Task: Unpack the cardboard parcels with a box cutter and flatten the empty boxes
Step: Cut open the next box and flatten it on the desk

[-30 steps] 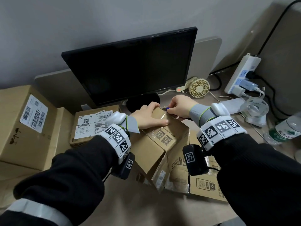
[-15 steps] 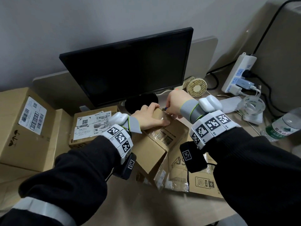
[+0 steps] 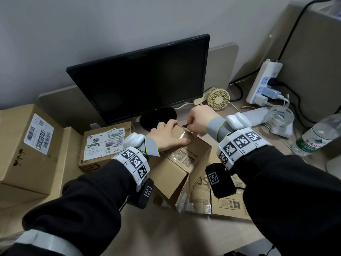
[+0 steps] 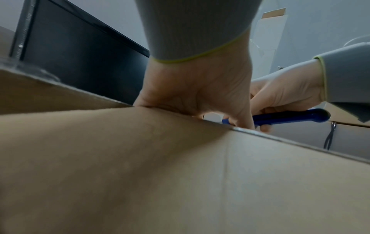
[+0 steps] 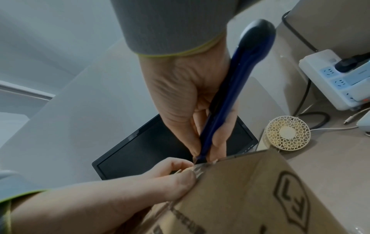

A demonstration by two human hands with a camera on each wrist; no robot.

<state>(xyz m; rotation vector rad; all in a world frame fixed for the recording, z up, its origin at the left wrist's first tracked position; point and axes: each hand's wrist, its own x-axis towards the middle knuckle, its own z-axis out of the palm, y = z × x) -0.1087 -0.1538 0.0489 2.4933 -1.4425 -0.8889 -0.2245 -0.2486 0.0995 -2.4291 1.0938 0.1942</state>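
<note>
A tilted cardboard box (image 3: 181,159) is seen in the head view on the desk (image 3: 166,235) in front of the dark monitor (image 3: 140,80), propped over flattened cardboard (image 3: 228,206). Its upper far corner is gripped by the left hand (image 3: 167,138), fingers over the far edge and thumb along the taped top. There only a blue tip shows at the right hand (image 3: 200,120); in the right wrist view the whole blue box cutter (image 5: 230,98) is revealed, clamped between thumb and curled fingers, its tip set at the taped top edge beside the left fingertips (image 5: 176,164). In the left wrist view the cutter's handle is shown lying nearly level behind the left hand.
</note>
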